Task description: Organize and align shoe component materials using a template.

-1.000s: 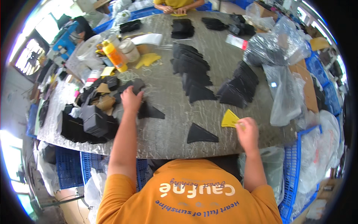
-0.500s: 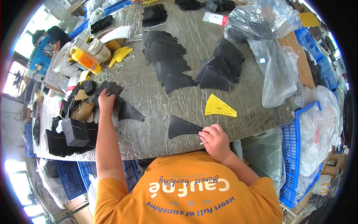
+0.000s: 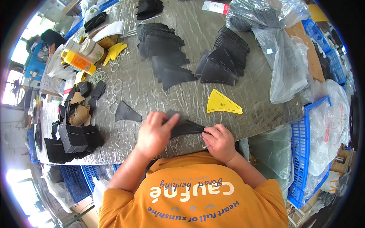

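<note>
A black fan-shaped piece (image 3: 187, 128) lies at the table's near edge, between my two hands. My left hand (image 3: 155, 133) is closed at its wide end, the thumb stretched across black material; blur hides whether one or two pieces lie there. At the narrow tip, my right hand (image 3: 219, 141) pinches with thumb and fingers, and a thin white stick (image 3: 206, 146) pokes out beneath them. Beyond the right hand lies a yellow fan-shaped template (image 3: 224, 102). Left of my left hand, a single black piece (image 3: 127, 112) rests flat on the table.
Overlapping black pieces form a left row (image 3: 163, 53) and a right row (image 3: 224, 60). Rubber bands (image 3: 99, 76), a yellow bottle (image 3: 79, 61) and bundled black pieces (image 3: 74, 138) sit at left. Clear plastic bags (image 3: 283, 72) and a blue crate (image 3: 300, 152) are at right.
My left hand has moved right, from the dark pieces beside the rubber bands to the black piece before me. My right hand stays at the piece's tip. The view has shifted slightly.
</note>
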`<state>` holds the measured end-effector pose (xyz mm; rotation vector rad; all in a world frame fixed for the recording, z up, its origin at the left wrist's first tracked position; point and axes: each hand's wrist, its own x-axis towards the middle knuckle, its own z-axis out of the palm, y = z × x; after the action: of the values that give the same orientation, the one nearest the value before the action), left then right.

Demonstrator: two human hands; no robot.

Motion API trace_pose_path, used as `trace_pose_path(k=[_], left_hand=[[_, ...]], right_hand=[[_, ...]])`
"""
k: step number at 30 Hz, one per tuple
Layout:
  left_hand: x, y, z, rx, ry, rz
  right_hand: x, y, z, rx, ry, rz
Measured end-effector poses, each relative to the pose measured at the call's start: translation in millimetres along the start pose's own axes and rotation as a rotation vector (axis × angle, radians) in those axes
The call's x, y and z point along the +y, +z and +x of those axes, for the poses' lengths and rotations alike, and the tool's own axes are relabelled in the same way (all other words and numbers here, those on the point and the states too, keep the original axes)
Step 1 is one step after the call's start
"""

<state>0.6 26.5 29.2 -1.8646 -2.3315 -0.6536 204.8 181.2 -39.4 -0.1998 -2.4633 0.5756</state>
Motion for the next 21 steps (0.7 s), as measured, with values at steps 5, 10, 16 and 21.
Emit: trace_pose_path(k=[5, 10, 16, 21], left_hand=[[35, 30, 5, -0.354, 0.187, 0.039], [28, 17, -6, -0.56, 0.123, 0.099], [8, -21, -23, -0.76, -0.042, 0.214], [44, 13, 5, -0.41, 0.091, -0.011]], right_hand=[[-2, 0, 3, -0.01, -0.015, -0.048], [-2, 0, 5, -0.009, 0.004, -0.071], [0, 2, 1, -0.008, 0.014, -0.071], [-1, 5, 0, -0.004, 0.021, -0.071]])
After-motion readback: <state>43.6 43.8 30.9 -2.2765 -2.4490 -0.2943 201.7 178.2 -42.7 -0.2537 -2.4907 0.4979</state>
